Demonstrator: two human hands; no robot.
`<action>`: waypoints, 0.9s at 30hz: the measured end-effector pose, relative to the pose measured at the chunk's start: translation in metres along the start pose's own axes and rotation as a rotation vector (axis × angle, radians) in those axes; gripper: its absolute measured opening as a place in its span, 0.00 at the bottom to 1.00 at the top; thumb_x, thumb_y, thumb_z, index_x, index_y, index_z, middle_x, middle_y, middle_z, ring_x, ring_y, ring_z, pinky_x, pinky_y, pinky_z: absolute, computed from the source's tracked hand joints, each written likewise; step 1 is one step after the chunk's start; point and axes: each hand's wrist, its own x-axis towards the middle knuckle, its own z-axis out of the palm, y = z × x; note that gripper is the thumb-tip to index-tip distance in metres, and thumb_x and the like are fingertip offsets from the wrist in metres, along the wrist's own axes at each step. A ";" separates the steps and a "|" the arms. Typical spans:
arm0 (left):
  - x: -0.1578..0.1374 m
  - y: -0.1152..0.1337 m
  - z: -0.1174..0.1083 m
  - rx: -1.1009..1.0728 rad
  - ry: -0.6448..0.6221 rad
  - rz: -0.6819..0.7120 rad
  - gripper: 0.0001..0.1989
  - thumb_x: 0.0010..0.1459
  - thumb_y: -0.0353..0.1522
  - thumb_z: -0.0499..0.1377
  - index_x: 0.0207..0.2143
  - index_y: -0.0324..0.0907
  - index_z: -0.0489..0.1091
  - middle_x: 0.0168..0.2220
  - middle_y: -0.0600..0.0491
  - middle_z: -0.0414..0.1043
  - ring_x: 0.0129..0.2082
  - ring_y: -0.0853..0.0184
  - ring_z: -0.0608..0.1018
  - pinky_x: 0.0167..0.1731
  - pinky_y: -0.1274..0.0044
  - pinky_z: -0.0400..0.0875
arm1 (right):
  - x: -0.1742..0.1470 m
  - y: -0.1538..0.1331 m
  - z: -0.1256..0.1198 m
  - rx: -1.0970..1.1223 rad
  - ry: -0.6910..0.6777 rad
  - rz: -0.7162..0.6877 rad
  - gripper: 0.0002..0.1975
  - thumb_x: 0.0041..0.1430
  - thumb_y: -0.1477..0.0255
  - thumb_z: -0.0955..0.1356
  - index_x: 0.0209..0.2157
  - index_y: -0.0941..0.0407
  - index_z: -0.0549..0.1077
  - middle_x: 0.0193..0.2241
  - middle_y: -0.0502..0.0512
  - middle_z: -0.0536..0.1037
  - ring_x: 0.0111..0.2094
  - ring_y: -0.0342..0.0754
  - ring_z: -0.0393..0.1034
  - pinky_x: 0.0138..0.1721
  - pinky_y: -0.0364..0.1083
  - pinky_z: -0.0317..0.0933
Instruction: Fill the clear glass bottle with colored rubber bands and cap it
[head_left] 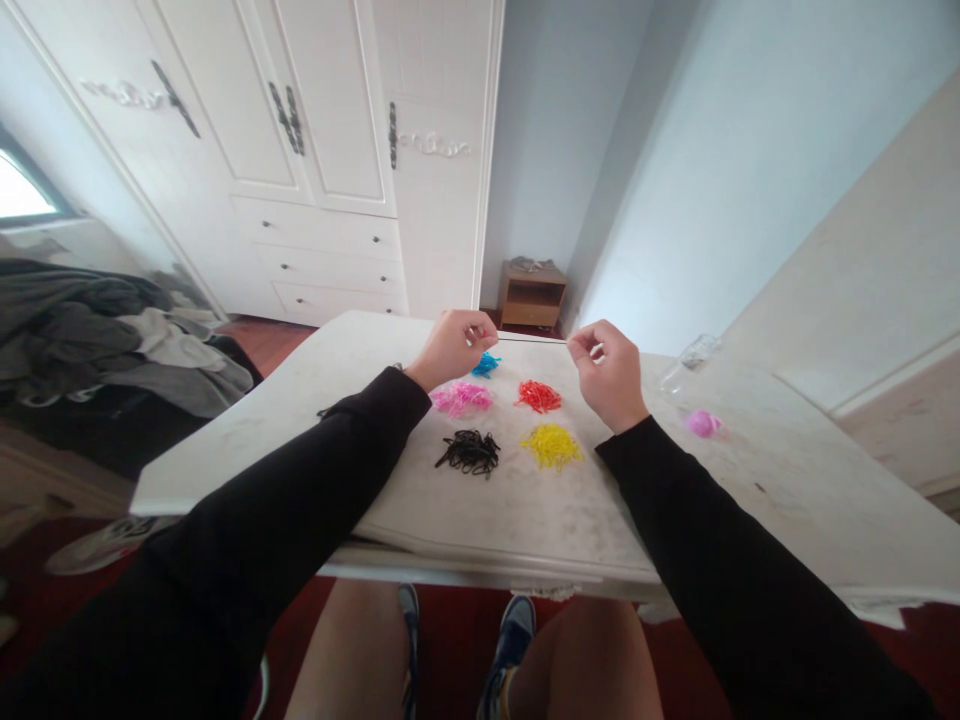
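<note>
My left hand (459, 345) is closed in a pinch above the far part of the white table (465, 520). Across from it, my right hand (611, 372) pinches too, with thumb and fingertips together. A thin black rubber band (532, 341) appears stretched in a straight line between the two. Below lie loose piles of small rubber bands: a blue pile (486, 366) partly behind my left hand, a pink pile (463, 400), a red pile (539, 397), a black pile (469, 453) and a yellow pile (553, 446).
To the right on the table are a clear plastic piece (688, 362) and a pink-purple bundle (703, 424). A white wardrobe (322, 250) and a small wooden cabinet (532, 297) stand beyond. Clothes (97, 330) are heaped at the left. My legs are under the front edge.
</note>
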 end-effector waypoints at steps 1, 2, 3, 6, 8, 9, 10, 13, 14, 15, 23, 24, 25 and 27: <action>0.001 -0.001 -0.001 -0.002 0.011 -0.009 0.05 0.52 0.25 0.60 0.24 0.38 0.74 0.25 0.52 0.76 0.26 0.69 0.74 0.31 0.76 0.69 | 0.000 0.001 -0.001 -0.003 0.012 0.005 0.07 0.58 0.74 0.67 0.26 0.53 0.68 0.26 0.50 0.72 0.31 0.48 0.67 0.35 0.48 0.61; 0.001 -0.001 -0.001 -0.006 0.009 -0.011 0.05 0.52 0.26 0.60 0.24 0.38 0.74 0.25 0.52 0.76 0.26 0.69 0.74 0.30 0.76 0.69 | 0.000 0.001 -0.001 -0.005 0.019 0.008 0.07 0.58 0.75 0.67 0.26 0.53 0.68 0.26 0.50 0.72 0.30 0.48 0.67 0.35 0.48 0.61; 0.000 0.000 0.000 -0.011 -0.002 -0.004 0.05 0.52 0.26 0.60 0.24 0.38 0.74 0.25 0.52 0.77 0.26 0.69 0.74 0.31 0.76 0.69 | 0.000 0.001 -0.001 -0.006 0.020 0.010 0.07 0.58 0.75 0.67 0.26 0.53 0.67 0.26 0.50 0.72 0.30 0.47 0.67 0.36 0.49 0.61; -0.002 0.009 0.002 -0.026 -0.047 0.044 0.06 0.54 0.26 0.60 0.25 0.39 0.74 0.26 0.52 0.77 0.27 0.69 0.75 0.32 0.76 0.70 | -0.001 0.000 0.001 -0.007 0.002 0.009 0.08 0.58 0.75 0.67 0.26 0.53 0.67 0.26 0.50 0.72 0.30 0.47 0.66 0.35 0.49 0.61; -0.004 0.012 0.002 -0.031 -0.050 0.060 0.06 0.55 0.26 0.60 0.25 0.39 0.74 0.26 0.52 0.77 0.27 0.70 0.75 0.33 0.76 0.71 | -0.002 0.000 0.001 -0.006 -0.001 0.011 0.07 0.58 0.75 0.67 0.26 0.53 0.67 0.26 0.50 0.72 0.30 0.47 0.66 0.35 0.48 0.61; -0.004 0.012 0.002 -0.032 -0.040 0.055 0.06 0.55 0.27 0.60 0.26 0.39 0.74 0.26 0.52 0.77 0.27 0.70 0.75 0.32 0.76 0.71 | -0.001 0.000 0.001 -0.001 0.007 0.017 0.07 0.58 0.75 0.66 0.26 0.53 0.67 0.27 0.50 0.72 0.30 0.47 0.67 0.35 0.48 0.61; -0.004 0.010 0.001 -0.034 -0.025 0.043 0.05 0.55 0.27 0.61 0.26 0.39 0.74 0.25 0.52 0.76 0.27 0.70 0.75 0.32 0.76 0.71 | -0.001 0.001 0.000 0.006 0.022 0.028 0.06 0.59 0.74 0.66 0.27 0.53 0.68 0.27 0.50 0.72 0.30 0.47 0.67 0.34 0.48 0.61; -0.002 0.002 -0.002 -0.071 0.028 -0.024 0.05 0.56 0.29 0.62 0.28 0.39 0.76 0.23 0.53 0.75 0.24 0.70 0.76 0.28 0.77 0.70 | 0.001 0.001 -0.004 0.035 0.056 0.073 0.05 0.59 0.73 0.67 0.28 0.53 0.70 0.27 0.51 0.74 0.31 0.47 0.68 0.33 0.47 0.61; -0.001 0.000 -0.002 -0.093 0.043 -0.047 0.05 0.57 0.30 0.63 0.29 0.39 0.77 0.22 0.53 0.74 0.23 0.70 0.75 0.26 0.78 0.69 | 0.002 0.001 -0.005 0.048 0.046 0.086 0.05 0.59 0.72 0.67 0.29 0.54 0.71 0.27 0.51 0.75 0.31 0.47 0.69 0.33 0.47 0.61; -0.001 -0.001 -0.002 -0.116 0.055 -0.067 0.05 0.58 0.31 0.64 0.30 0.39 0.78 0.21 0.54 0.74 0.22 0.71 0.75 0.24 0.78 0.68 | 0.002 -0.001 -0.005 0.063 0.019 0.096 0.05 0.59 0.71 0.68 0.29 0.54 0.72 0.28 0.51 0.76 0.31 0.47 0.69 0.33 0.47 0.61; -0.003 0.001 0.013 -0.391 0.015 -0.171 0.07 0.54 0.28 0.69 0.36 0.38 0.75 0.26 0.53 0.78 0.26 0.70 0.81 0.29 0.79 0.75 | -0.008 -0.028 -0.002 0.270 -0.541 0.059 0.08 0.61 0.66 0.72 0.31 0.55 0.79 0.29 0.52 0.81 0.30 0.46 0.70 0.33 0.47 0.62; -0.003 0.000 0.014 -0.411 0.010 -0.175 0.07 0.54 0.27 0.69 0.35 0.38 0.74 0.27 0.53 0.79 0.28 0.69 0.82 0.31 0.78 0.76 | -0.010 -0.032 -0.001 0.287 -0.623 0.045 0.08 0.61 0.65 0.72 0.32 0.55 0.80 0.29 0.52 0.81 0.29 0.45 0.69 0.33 0.47 0.61; -0.003 -0.001 0.016 -0.423 0.007 -0.176 0.08 0.53 0.27 0.69 0.35 0.38 0.73 0.28 0.52 0.79 0.29 0.69 0.83 0.32 0.77 0.77 | -0.013 -0.035 0.000 0.300 -0.687 0.027 0.08 0.61 0.65 0.73 0.32 0.55 0.81 0.29 0.52 0.81 0.29 0.45 0.69 0.33 0.47 0.61; -0.003 -0.003 0.018 -0.437 -0.002 -0.174 0.09 0.52 0.26 0.70 0.35 0.38 0.73 0.30 0.50 0.81 0.32 0.68 0.84 0.36 0.76 0.78 | -0.017 -0.041 0.004 0.321 -0.778 -0.018 0.07 0.61 0.66 0.73 0.32 0.55 0.82 0.29 0.52 0.81 0.30 0.44 0.69 0.34 0.47 0.62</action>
